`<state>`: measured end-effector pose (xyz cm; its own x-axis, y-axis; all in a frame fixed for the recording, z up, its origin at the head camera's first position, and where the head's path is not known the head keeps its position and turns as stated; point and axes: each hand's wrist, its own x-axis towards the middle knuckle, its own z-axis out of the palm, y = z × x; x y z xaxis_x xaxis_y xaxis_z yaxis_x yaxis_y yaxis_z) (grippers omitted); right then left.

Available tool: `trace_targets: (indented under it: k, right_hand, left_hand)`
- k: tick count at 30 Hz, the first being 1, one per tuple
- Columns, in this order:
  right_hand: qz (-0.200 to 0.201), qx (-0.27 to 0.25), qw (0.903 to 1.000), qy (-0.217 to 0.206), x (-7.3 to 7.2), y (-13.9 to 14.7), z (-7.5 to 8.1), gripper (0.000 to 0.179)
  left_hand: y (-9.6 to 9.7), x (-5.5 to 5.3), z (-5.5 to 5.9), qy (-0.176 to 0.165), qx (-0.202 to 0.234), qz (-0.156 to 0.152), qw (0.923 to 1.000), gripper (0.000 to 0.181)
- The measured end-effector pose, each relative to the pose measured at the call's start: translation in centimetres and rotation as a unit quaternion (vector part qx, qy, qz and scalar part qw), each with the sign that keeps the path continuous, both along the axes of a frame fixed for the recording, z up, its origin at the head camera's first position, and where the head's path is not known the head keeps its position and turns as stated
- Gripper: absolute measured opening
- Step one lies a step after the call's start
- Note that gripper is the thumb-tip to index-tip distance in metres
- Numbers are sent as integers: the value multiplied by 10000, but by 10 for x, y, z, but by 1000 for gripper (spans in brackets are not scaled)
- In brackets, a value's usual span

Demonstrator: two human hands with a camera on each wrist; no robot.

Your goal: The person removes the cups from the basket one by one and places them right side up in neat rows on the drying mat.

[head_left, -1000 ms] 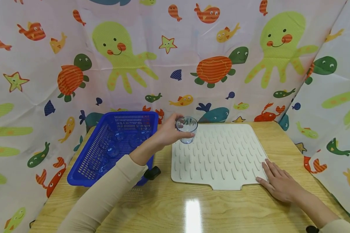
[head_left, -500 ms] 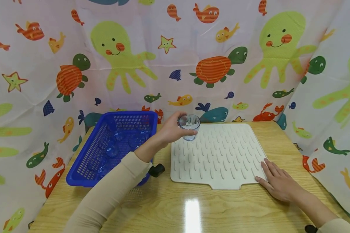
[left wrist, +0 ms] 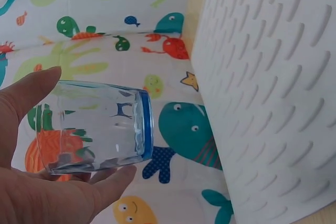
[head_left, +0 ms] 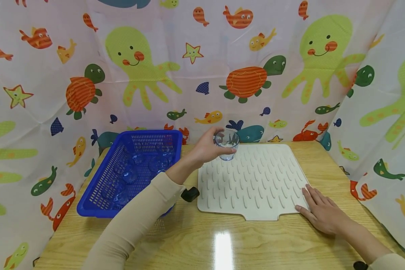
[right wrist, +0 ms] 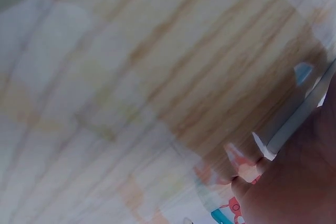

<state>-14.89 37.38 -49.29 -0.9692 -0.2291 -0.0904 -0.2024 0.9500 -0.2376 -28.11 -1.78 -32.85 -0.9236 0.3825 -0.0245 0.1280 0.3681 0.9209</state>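
Observation:
In the head view my left hand point(head_left: 209, 147) grips a clear drinking glass point(head_left: 228, 144) around its side, holding it above the far left part of a white draining mat point(head_left: 256, 176) with raised ridges. The left wrist view has the glass point(left wrist: 97, 127) between thumb and fingers, its thick bluish base facing the mat side. Flat on the mat's near right edge and the table rests my right hand point(head_left: 324, 212), fingers extended. Only part of the right hand point(right wrist: 294, 177) and the mat's edge show in the right wrist view.
At the left stands a blue plastic basket point(head_left: 96, 183) holding several clear glasses point(head_left: 129, 175). The wooden table point(head_left: 182, 243) reaches a curtain point(head_left: 202, 75) printed with sea animals, which closes off the back and both sides.
My left hand has carried the glass a short way to the right and slightly farther back over the mat. The right hand has stayed in place.

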Motion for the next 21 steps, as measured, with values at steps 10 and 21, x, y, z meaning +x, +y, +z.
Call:
trace_targets:
  k: [10,21]
  right_hand:
    - [-20,37,10000,-9,0,-2,-1,82]
    - [-35,-56,9999,-93,0,2,-5,85]
  left_hand:
    - [14,-11,-7,18,13,-63,10000,88]
    - [35,-17,-16,-116,114,80,9998,85]
